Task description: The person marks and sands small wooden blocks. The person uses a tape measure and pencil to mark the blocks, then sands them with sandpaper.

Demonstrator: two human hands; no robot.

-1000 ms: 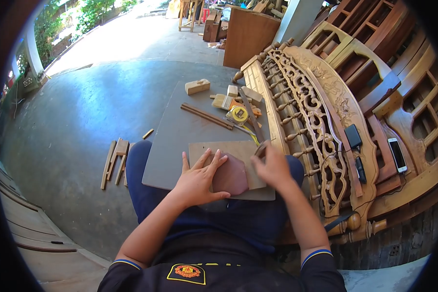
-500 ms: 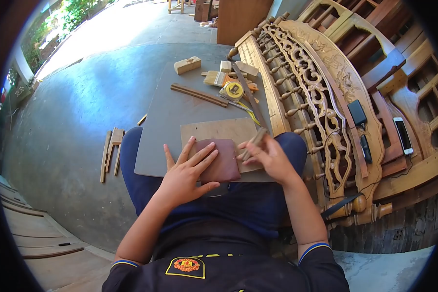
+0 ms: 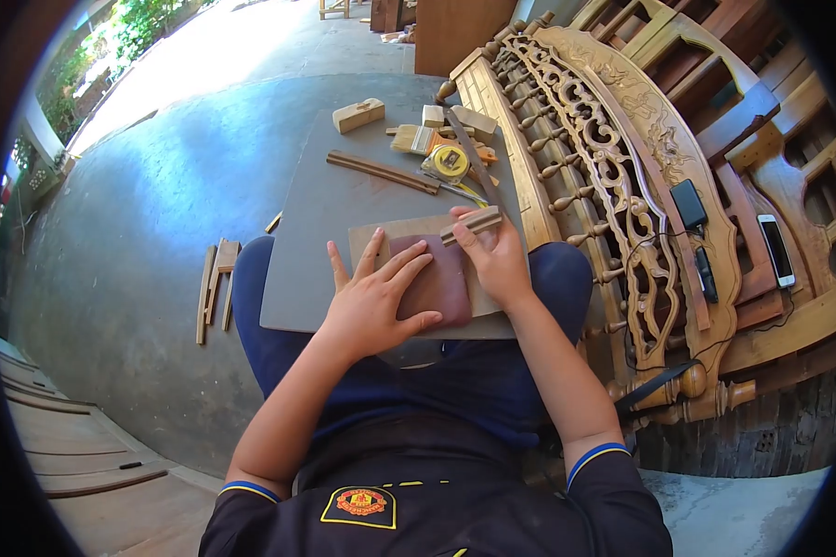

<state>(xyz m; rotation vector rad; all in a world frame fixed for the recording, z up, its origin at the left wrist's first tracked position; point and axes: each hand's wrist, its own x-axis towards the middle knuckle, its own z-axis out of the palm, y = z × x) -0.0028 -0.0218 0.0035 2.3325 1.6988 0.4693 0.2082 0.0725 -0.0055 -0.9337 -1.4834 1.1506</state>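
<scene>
My left hand [image 3: 373, 295] lies flat with fingers spread, its fingertips pressing on a reddish-brown sheet of sandpaper [image 3: 444, 283]. Under the sandpaper is a thin tan wooden board [image 3: 370, 232], which rests on a large grey board [image 3: 297, 278] across my lap. My right hand [image 3: 500, 265] is closed round a short grooved wooden piece [image 3: 474, 224], held at the sandpaper's upper right corner.
Farther up the grey board lie a long wooden strip [image 3: 381, 173], a wooden block [image 3: 359, 115], a paintbrush [image 3: 414, 140] and a yellow tape measure [image 3: 449, 163]. Carved wooden furniture panels [image 3: 613, 186] stand close on my right, with a phone [image 3: 776, 251] on them. Wood pieces [image 3: 215, 288] lie on the floor at left.
My right hand has moved up and slightly left with the wooden piece, which has turned to lie flatter. My left hand stays on the sandpaper.
</scene>
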